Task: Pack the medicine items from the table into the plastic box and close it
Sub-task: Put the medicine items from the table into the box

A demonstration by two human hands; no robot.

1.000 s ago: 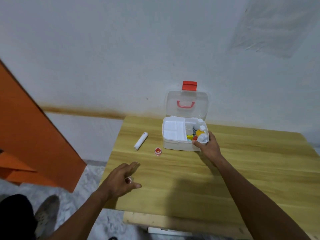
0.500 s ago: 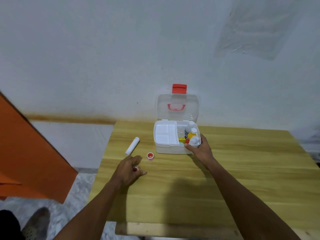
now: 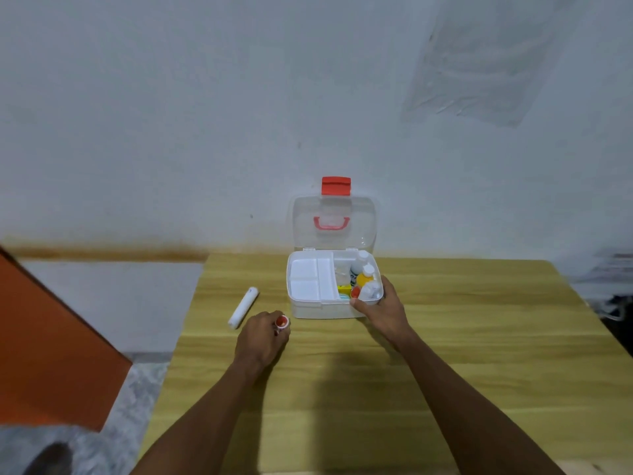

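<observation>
— Anything hidden or unclear?
— Labels on bottles too small to read; left hand curled round small red pot, only its top showing. Right hand clasping front right corner of plastic box; contact with white bottle unclear
— And the box?
— On desk near wall, clear lid upright, red latch on top, white tray in left half, bottles on right. White tube lying just left

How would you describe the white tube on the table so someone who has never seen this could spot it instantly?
Find the wooden table, then the open plastic box near its far edge. Left of the box, apart from it, a tube lies flat on the wood. It is long, slim and all white, unlike the small round red-topped pot close by.
</observation>
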